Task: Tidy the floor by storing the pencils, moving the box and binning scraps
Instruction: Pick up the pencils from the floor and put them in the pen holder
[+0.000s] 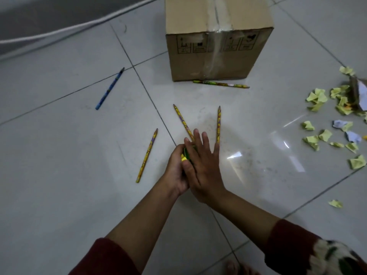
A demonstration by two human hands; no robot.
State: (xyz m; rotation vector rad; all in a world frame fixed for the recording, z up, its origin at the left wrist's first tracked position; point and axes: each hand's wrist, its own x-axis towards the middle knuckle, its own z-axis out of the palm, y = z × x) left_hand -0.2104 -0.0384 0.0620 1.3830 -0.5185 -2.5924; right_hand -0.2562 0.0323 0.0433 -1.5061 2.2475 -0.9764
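Observation:
My left hand (175, 172) is closed around a small green and yellow pencil holder (185, 154), mostly hidden. My right hand (205, 167) lies flat over it, fingers spread, thumb pressing its side. Three yellow pencils lie on the tiles: one to the left (147, 155), one running under my fingertips (182, 122), one just right of them (218, 124). A blue pencil (109, 89) lies further left. A green pencil (220, 84) rests against the foot of the taped cardboard box (214, 56). Yellow and white paper scraps (321, 135) are scattered at the right.
A torn piece of card (358, 94) sits among the scraps at the right edge. A white cable (59, 32) runs along the floor at the top left. One stray scrap (335, 203) lies nearer me. My toes (234, 267) show at the bottom.

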